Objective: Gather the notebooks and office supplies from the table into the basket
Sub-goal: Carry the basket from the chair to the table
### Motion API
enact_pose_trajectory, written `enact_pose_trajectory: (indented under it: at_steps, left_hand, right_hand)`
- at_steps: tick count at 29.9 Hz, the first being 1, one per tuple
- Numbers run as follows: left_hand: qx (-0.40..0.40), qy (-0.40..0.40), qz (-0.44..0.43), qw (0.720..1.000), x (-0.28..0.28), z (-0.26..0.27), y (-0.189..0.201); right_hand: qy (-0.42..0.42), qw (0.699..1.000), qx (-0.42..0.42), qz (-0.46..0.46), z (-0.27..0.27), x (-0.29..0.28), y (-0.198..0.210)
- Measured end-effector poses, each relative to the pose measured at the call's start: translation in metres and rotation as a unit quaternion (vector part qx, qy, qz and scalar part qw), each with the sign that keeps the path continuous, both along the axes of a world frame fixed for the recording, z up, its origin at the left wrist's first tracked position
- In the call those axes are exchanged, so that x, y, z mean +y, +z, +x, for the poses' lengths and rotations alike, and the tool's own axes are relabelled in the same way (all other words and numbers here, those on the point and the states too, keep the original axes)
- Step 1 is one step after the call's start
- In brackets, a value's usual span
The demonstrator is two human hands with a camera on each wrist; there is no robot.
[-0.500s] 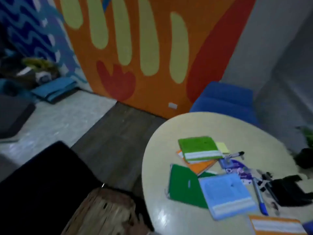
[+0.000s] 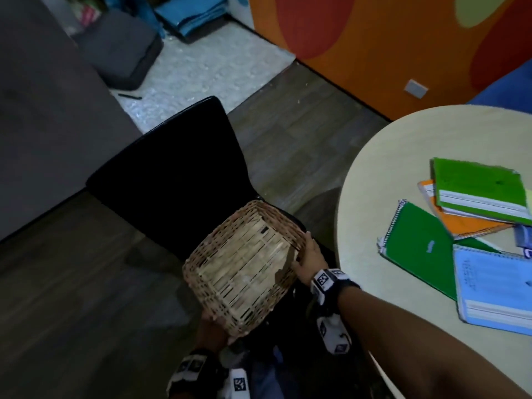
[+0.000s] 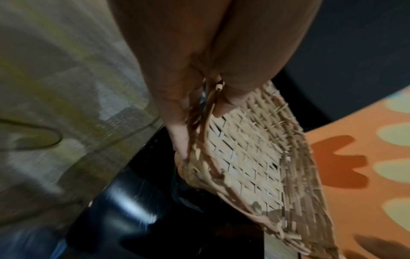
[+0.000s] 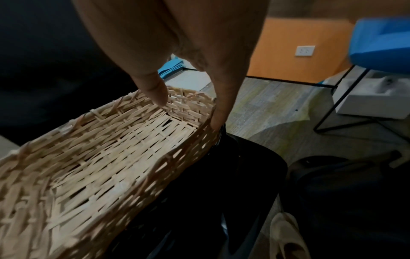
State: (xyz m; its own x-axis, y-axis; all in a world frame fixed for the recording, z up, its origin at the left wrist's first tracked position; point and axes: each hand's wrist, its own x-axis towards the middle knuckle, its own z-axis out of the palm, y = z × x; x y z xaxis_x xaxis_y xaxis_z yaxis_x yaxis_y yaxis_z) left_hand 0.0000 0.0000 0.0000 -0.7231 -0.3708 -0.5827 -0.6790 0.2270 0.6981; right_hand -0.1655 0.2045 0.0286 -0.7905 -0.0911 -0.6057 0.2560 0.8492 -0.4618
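Observation:
An empty woven basket (image 2: 244,269) hangs tilted over the seat of a black chair (image 2: 172,174), held by both my hands. My left hand (image 2: 214,329) grips its near corner; in the left wrist view the left hand (image 3: 200,133) pinches the basket rim (image 3: 221,177), thumb inside. My right hand (image 2: 309,260) holds the right rim; in the right wrist view the right hand (image 4: 188,111) has its thumb inside the basket wall (image 4: 193,140) and fingers outside. On the round table (image 2: 388,168) lie a green notebook (image 2: 478,188), an orange notebook (image 2: 460,223), a dark green spiral notebook (image 2: 417,249) and a light blue notebook (image 2: 495,286).
A grey sofa (image 2: 43,110) fills the left side, with a grey cushion (image 2: 121,47) on the pale rug behind it. An orange painted wall (image 2: 374,53) stands behind the table. A blue chair (image 4: 381,35) on thin black legs is at the far right.
The head view has swung left and down, from the table to the chair. Both hands now show gripping the basket, which earlier only peeked in at the bottom edge.

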Motion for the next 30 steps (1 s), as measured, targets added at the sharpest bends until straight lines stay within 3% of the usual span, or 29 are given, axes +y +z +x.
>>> enact_pose_trajectory:
  at_steps: [1, 2, 4, 6, 11, 16, 21, 25, 30]
  left_hand:
    - [-0.074, 0.053, 0.039, 0.995, -0.001, -0.001, 0.004]
    - [-0.053, 0.081, -0.005, 0.995, -0.004, 0.003, 0.013]
    - [-0.075, 0.114, 0.061, 0.989, -0.009, 0.008, 0.027]
    - [-0.047, 0.154, 0.082, 0.984, -0.019, 0.005, 0.047]
    - [-0.001, 0.153, 0.080, 0.985, -0.050, -0.014, 0.090]
    - [0.072, 0.048, 0.057, 0.995, -0.032, -0.059, 0.139]
    - [0.113, -0.130, 0.075, 0.982, 0.047, -0.089, 0.172]
    - [0.101, -0.303, 0.106, 0.942, 0.118, -0.096, 0.174]
    - [0.065, -0.472, 0.119, 0.871, 0.188, -0.089, 0.162]
  right_hand:
    - [0.001, 1.000, 0.001, 0.000, 0.001, -0.002, -0.003]
    - [-0.001, 1.000, 0.005, 0.001, 0.004, -0.004, -0.001]
    - [-0.018, 1.000, 0.018, -0.004, 0.007, -0.006, 0.004]
    - [-0.050, 0.998, 0.030, -0.035, 0.005, -0.004, 0.013]
    - [-0.100, 0.975, 0.116, -0.163, -0.006, 0.015, 0.052]
    - [-0.205, 0.918, 0.186, -0.283, 0.013, 0.083, 0.109]
    - [-0.312, 0.877, 0.252, -0.265, 0.081, 0.191, 0.147]
    - [-0.321, 0.892, 0.264, -0.180, 0.171, 0.276, 0.167]
    - [-0.363, 0.901, 0.185, -0.147, 0.285, 0.329, 0.155]
